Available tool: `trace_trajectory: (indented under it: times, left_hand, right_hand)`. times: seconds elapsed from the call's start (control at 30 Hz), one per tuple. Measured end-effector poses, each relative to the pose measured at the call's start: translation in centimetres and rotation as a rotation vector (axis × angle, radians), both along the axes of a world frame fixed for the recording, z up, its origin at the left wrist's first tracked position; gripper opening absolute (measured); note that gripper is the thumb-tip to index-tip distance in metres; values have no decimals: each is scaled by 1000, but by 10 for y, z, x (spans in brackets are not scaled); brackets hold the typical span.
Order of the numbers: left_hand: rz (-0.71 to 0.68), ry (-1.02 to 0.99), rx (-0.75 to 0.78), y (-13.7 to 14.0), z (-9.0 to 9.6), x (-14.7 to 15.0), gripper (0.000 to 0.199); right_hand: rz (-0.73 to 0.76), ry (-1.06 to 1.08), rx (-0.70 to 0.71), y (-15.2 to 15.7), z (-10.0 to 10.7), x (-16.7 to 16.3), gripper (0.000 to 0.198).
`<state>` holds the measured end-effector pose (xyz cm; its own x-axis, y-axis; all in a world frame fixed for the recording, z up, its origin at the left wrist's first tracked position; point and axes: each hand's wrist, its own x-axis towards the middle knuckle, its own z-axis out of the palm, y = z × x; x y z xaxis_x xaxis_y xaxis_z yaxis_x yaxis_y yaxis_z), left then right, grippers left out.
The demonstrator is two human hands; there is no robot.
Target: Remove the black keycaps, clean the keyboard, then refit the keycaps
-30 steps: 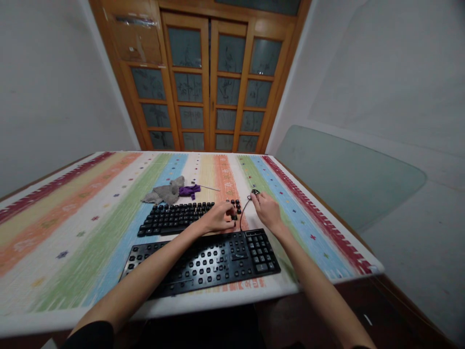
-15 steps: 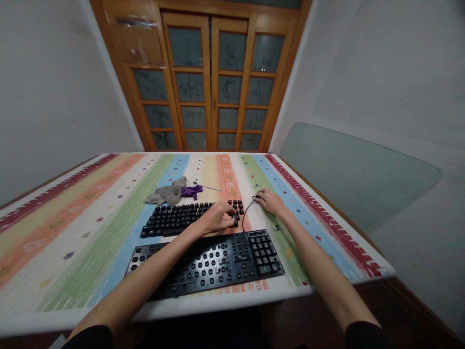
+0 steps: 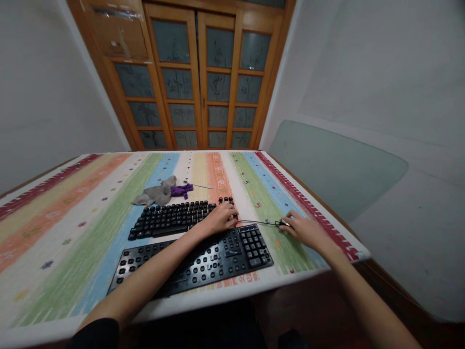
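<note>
Along my worktop's [image 3: 254, 292] near edge lies a part-bare keyboard [image 3: 205, 264], long axis side to side; rows of loose keycaps [image 3: 170, 215] sit beyond. My left hand [image 3: 222, 217], nearer both, curls at the rows' right end, grip impossible to tell; my right hand [image 3: 301, 228], rightward, pinches a black cable [image 3: 254, 221].

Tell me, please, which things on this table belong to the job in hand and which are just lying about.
Seemingly part of the job:
black keyboard, mostly stripped but with its number pad capped
loose black keycaps, left hand at their right end
black cable, held by the right hand

Apparently just lying about:
gray fuzzy cloth
purple cloth
thin rod
</note>
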<state>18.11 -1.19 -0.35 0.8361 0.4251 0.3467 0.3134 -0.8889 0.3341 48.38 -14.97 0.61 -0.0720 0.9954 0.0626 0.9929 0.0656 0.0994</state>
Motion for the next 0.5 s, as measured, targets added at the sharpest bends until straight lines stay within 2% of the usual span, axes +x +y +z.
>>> trace_trajectory:
  times: [0.2, 0.37, 0.5]
  left_hand:
    - [-10, 23, 11, 0, -2, 3, 14]
    - [-7, 6, 7, 1, -2, 2, 11]
    - [-9, 9, 8, 2, -1, 2, 12]
  right_hand:
    - [22, 93, 51, -43, -3, -9, 27]
    - [2, 162, 121, -48, 0, -15, 32]
    - [10, 182, 276, -44, 11, -18, 45]
